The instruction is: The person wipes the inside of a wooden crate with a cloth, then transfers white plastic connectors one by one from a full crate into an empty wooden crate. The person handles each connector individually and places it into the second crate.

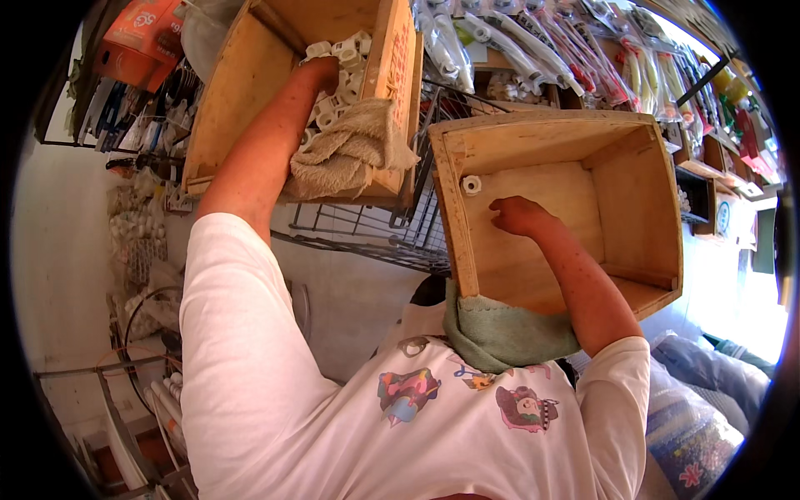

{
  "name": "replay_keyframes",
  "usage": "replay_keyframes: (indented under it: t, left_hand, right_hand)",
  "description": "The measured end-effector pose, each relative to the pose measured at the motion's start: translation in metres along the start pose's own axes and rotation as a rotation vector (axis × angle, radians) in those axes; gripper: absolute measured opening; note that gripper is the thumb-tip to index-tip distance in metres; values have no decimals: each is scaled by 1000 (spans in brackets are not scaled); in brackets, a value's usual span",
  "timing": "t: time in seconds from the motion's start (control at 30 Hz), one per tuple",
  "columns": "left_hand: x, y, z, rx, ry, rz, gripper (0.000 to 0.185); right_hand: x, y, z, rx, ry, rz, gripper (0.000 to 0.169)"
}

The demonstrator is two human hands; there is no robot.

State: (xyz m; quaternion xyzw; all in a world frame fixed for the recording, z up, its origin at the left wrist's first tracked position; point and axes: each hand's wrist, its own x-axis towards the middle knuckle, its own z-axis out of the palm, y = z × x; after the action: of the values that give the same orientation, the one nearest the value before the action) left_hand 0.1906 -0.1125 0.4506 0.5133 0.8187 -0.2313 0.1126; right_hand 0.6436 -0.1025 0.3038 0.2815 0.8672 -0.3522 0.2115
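My left hand reaches into a wooden drawer at the upper left, at a heap of white plastic pipe fittings; its fingers are partly hidden, so a grip cannot be made out. A beige cloth drapes over that drawer's near edge. Inside a second wooden box on the right is my right hand, fingers partly curled, with nothing visible in it. One white plastic fitting lies in that box, a little up and left of the hand. A green cloth hangs over the box's near edge.
Wire baskets stand between and below the boxes. Bagged hoses and other packaged goods line the shelves at the top and right. An orange carton sits at the upper left, and plastic-wrapped rolls lie at the lower right.
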Motion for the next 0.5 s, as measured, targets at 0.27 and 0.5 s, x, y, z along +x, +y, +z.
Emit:
replay_keyframes:
  t: [0.27, 0.5]
  left_hand:
    - [-1, -2, 9, 31, 56, -107, 64]
    - [0, 14, -8, -194, -10, -168, 54]
  right_hand:
    - [-3, -3, -7, -10, 7, -18, 43]
    - [-8, -1, -13, 4, 26, -7, 43]
